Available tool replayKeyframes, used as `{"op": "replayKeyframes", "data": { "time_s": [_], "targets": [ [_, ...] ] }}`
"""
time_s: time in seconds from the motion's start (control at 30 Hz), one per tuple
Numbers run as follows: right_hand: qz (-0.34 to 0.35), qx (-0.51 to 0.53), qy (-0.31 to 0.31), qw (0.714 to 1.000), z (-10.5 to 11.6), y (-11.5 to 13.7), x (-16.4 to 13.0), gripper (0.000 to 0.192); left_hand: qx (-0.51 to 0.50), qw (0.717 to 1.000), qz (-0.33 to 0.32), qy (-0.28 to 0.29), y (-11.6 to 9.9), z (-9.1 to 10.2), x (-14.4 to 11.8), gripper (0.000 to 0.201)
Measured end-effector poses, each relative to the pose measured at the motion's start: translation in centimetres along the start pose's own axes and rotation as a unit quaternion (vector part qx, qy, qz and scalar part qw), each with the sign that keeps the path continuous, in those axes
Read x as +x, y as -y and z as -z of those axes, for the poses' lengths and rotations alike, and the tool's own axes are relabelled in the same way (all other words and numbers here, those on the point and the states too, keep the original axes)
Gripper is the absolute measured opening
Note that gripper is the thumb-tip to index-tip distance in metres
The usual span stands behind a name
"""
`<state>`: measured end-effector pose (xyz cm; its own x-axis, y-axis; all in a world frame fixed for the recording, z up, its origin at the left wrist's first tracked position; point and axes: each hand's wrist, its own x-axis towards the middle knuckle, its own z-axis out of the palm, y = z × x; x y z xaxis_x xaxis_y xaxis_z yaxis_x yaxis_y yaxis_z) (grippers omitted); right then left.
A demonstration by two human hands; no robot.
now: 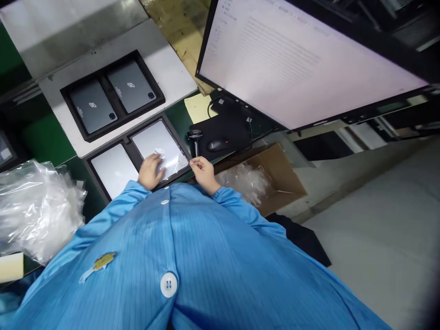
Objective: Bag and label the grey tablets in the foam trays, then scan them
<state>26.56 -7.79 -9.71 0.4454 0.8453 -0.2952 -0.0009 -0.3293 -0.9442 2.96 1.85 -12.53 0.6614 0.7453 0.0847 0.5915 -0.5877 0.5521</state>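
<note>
Left hand (150,170) lies flat, fingers spread, on the near edge of the silver-grey tablet wrapped in clear film (160,149). It presses rather than grips. Right hand (203,173) sits just right of that tablet, at the tray's corner, fingers loosely curled with thumb and forefinger pinched together; whether it holds a bit of film or a tab, cannot tell, too small.

That tablet lies in the right slot of the near black two-slot tray (129,145), directly in front of the person's blue striped smock (178,256). A small white label sits on its wrap, just above the left fingers.

Step, as a judgement: smoothing or seating the wrapped tablet in its slot, or working the film at its right edge. Next move likely calls for holding the tablet steady with the left while the right works that edge, without dragging the tablet out of the slot.

Containers:
- Near tray: left slot holds a second silver-grey tablet (114,170), also pale under film.
- Far black two-slot tray (112,94), beyond the near tray: two dark grey tablets, backs up, logos showing.
- Open brown cardboard box (275,176), right of the near tray: crumpled clear plastic inside.

Left of the near tray: heap of clear plastic bags (37,208). Beyond-right of it: black mouse (216,145) on a dark pad, handheld scanner (195,137), big lit monitor (302,59) above the green surface (48,137).
</note>
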Motion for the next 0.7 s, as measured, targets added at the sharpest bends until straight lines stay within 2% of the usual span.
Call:
{"op": "replayKeyframes", "data": {
  "time_s": [0.07,0.13,0.23,0.33,0.43,0.57,0.63,0.7],
  "targets": [
    [-0.003,0.007,0.0,1.0,1.0,0.3,0.6,0.023,-0.021,0.999,-0.039,0.027,-3.1,-2.9,2.7,0.06],
    [0.0,0.008,0.022,1.0,1.6,0.6,1.1,0.024,-0.024,0.999,-0.032,0.023,-5.1,-5.5,4.7,0.069],
    [0.017,0.003,0.068,0.998,2.3,0.4,1.7,0.028,-0.012,1.0,0.021,0.009,-5.7,-7.4,6.0,0.065],
    [0.038,0.006,0.092,0.995,2.6,-0.2,2.2,0.03,0.0,0.998,0.044,0.04,-5.2,-6.9,6.0,0.067],
    [0.036,0.008,0.106,0.994,2.6,-0.6,2.8,0.033,0.033,0.993,0.055,0.098,-5.5,-5.7,5.9,0.067],
    [0.042,0.01,0.13,0.991,1.8,-0.4,3.8,0.035,0.067,0.98,0.076,0.173,-6.5,-4.8,6.2,0.043],
    [0.047,0.01,0.145,0.988,1.2,-0.2,4.2,0.035,0.048,0.981,0.096,0.164,-6.1,-4.2,6.0,0.036],
    [0.046,0.003,0.167,0.985,0.4,0.0,4.5,0.034,0.008,0.984,0.142,0.11,-4.9,-3.2,5.0,0.039]
  ]
}}
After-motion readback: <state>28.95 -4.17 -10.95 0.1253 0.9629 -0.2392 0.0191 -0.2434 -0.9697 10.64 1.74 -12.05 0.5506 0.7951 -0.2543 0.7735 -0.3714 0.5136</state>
